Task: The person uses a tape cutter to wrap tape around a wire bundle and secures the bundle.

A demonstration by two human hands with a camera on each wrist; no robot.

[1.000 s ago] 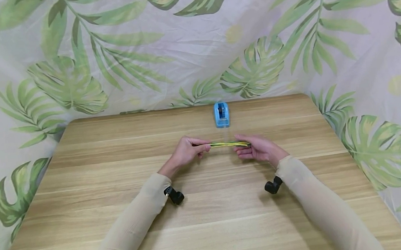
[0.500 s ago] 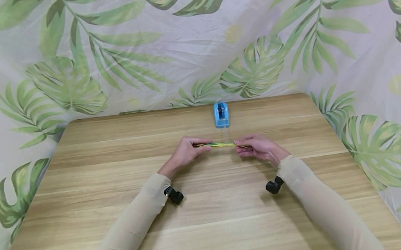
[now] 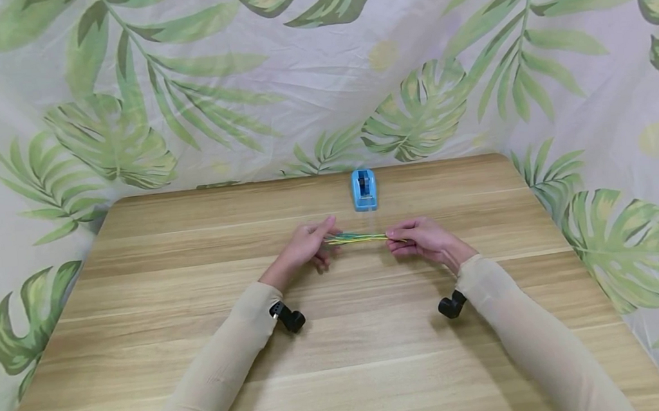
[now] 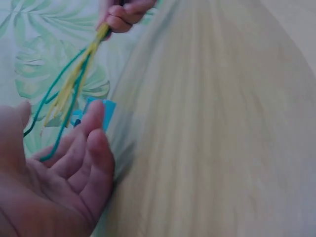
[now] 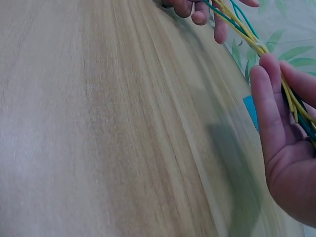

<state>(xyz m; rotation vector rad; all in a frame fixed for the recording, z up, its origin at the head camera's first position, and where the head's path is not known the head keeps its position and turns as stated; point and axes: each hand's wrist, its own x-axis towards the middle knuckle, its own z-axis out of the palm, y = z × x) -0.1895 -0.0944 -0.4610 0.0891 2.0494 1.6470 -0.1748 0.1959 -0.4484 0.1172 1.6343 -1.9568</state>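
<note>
A bundle of thin yellow and green wires stretches between my two hands above the table. My right hand pinches its right part between thumb and fingers, and the wire ends lie along the palm in the right wrist view. My left hand is at the other end with the thumb raised and the fingers loosely spread. In the left wrist view, green wire loops reach down to the left palm, with no fingers closed round them. A shiny clear patch shows on the bundle beside the right fingertips.
A blue tape dispenser stands at the back of the wooden table, just beyond the hands. A leaf-patterned cloth hangs behind the table edge. Black wrist cameras sit on both sleeves.
My left hand has let go of the bundle: its thumb has lifted and its fingers have opened. The right hand has shifted its grip slightly and keeps holding the wires.
</note>
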